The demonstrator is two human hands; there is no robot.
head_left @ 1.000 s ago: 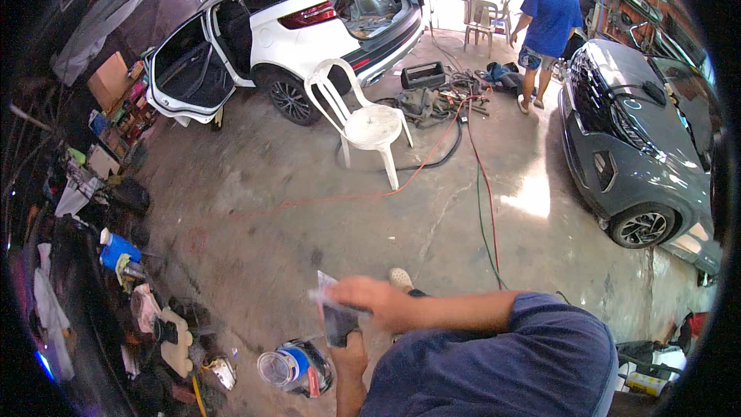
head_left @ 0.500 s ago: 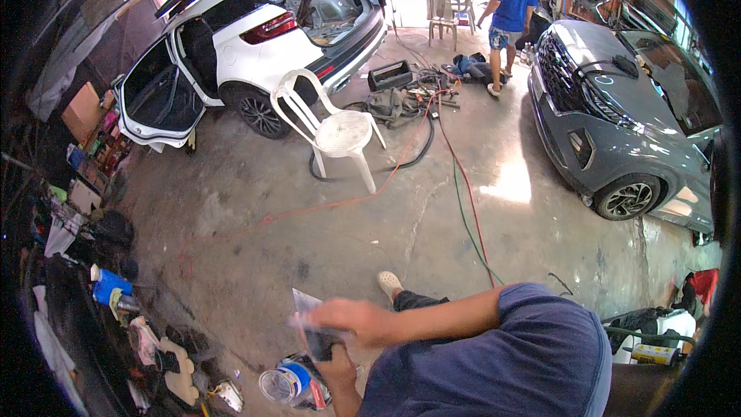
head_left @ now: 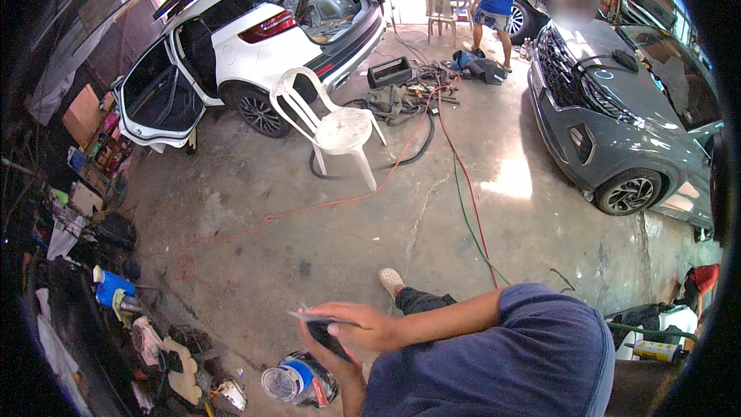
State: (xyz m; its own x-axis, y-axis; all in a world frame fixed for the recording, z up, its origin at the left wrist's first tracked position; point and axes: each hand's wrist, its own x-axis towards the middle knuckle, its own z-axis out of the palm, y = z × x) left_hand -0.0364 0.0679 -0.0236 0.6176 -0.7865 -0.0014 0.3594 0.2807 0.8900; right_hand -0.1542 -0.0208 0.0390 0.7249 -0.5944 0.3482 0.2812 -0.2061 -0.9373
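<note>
Both my hands meet low in the view, around a thin, flat dark piece with a pale edge [head_left: 326,333]; its exact kind I cannot make out. My right hand [head_left: 361,325] lies over the top of it, fingers and thumb closed on it. From beneath, my left hand [head_left: 333,357] grips the same piece, its fingers partly hidden behind the right. Just below them stands a clear plastic container with a blue band [head_left: 292,381], apart from both hands.
A white plastic chair [head_left: 343,131] stands ahead, by a white car [head_left: 231,54] with open doors. Red and green hoses [head_left: 467,212] cross the concrete. A grey car [head_left: 610,100] is at right. Two people stand at the back. Clutter lines the left, including a blue container [head_left: 113,286].
My right hand has drawn in closer over the flat piece, whose pale sheet stood up before and now lies nearly edge-on. The person in blue has shifted slightly left.
</note>
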